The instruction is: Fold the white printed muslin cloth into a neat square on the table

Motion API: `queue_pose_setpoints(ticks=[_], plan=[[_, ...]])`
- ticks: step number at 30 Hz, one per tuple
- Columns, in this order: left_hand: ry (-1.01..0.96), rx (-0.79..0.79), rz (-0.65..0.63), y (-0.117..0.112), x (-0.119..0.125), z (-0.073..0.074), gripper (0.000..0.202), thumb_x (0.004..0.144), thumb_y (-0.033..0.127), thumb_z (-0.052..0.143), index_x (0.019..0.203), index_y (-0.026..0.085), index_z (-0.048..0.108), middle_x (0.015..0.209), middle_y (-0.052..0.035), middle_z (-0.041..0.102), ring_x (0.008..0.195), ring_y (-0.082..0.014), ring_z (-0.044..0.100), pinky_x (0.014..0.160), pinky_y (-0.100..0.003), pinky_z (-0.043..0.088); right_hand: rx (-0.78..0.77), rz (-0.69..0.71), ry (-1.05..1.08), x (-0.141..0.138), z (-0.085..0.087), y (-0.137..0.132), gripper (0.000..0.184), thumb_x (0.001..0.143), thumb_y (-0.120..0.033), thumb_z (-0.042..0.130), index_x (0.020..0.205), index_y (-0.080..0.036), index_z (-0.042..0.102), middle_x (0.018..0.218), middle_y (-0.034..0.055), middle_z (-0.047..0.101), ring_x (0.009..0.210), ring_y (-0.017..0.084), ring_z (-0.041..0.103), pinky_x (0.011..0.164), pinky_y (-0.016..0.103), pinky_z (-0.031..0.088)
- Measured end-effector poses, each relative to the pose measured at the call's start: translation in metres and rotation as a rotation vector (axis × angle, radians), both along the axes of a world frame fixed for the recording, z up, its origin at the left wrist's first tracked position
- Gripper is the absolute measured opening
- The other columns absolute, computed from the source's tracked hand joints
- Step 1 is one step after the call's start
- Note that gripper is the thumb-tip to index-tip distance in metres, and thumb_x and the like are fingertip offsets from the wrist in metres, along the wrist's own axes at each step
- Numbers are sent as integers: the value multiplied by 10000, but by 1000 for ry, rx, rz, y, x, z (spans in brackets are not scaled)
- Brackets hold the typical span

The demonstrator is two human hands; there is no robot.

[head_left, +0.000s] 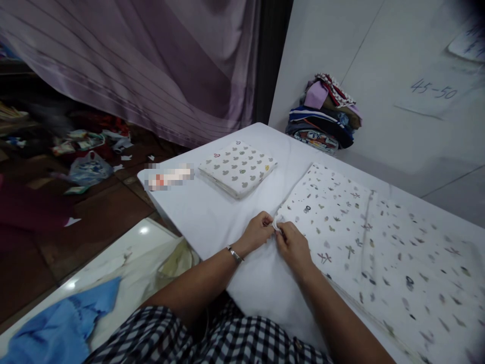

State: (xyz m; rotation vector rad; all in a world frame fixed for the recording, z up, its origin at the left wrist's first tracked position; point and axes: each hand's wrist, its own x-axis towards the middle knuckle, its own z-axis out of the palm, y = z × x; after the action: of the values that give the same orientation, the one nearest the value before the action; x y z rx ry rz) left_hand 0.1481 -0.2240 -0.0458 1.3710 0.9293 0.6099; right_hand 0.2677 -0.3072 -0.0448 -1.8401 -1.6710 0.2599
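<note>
A long white cloth (341, 217) with small printed figures lies folded in layers along the right of the white table. At its near left corner, my left hand (261, 227) pinches the white edge between thumb and fingers. Right beside it, my right hand (293, 245) is closed on the same corner, which is bunched into a small roll between the two hands. Farther back on the table rests a separate folded cloth (238, 169) with grey mouse-head shapes; neither hand touches it.
The white table (182, 207) has a blurred-out item at its left corner. Folded clothes (324, 114) are stacked by the wall. A purple curtain (170, 65) hangs behind. Lower left, a blue cloth (68, 323) lies on another white surface; bags and scraps litter the floor.
</note>
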Motion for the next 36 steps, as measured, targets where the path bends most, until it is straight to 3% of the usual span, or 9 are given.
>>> queue_pose_setpoints(ticks=[4, 12, 21, 30, 36], plan=[[-23, -33, 20, 1, 0, 1, 138, 669, 93, 527, 786, 155, 489, 612, 60, 502, 439, -41, 463, 368, -136, 358, 27, -50, 28, 1, 1, -1, 198, 880, -238, 397, 979, -203, 564, 870, 38, 587, 789, 163, 552, 666, 269, 408], [-67, -105, 57, 3, 1, 4, 119, 669, 75, 531, 755, 150, 497, 532, 78, 491, 390, -41, 436, 366, -155, 355, -32, -11, -200, -7, -3, 1, 209, 875, -268, 419, 1025, -193, 545, 935, 66, 581, 856, 196, 545, 652, 277, 407], [-98, -199, 20, 4, 0, 9, 118, 721, 89, 476, 804, 137, 544, 471, 56, 518, 412, -69, 487, 420, -170, 392, -31, -25, 47, 3, -3, 2, 203, 875, -311, 432, 956, -201, 583, 826, 31, 578, 741, 162, 532, 643, 269, 405], [-136, -57, -2, 1, 0, 4, 144, 698, 120, 510, 837, 138, 545, 563, 46, 536, 455, -57, 485, 448, -171, 396, -16, 45, 259, 12, -8, 5, 195, 854, -301, 463, 947, -209, 608, 798, 18, 575, 702, 153, 512, 646, 274, 414], [-119, 46, -27, -2, -2, 2, 187, 704, 145, 529, 891, 151, 529, 722, 21, 576, 542, -52, 505, 494, -168, 402, -15, 59, 218, 11, -7, 7, 195, 862, -292, 446, 943, -214, 605, 843, 32, 581, 774, 171, 524, 682, 286, 413]])
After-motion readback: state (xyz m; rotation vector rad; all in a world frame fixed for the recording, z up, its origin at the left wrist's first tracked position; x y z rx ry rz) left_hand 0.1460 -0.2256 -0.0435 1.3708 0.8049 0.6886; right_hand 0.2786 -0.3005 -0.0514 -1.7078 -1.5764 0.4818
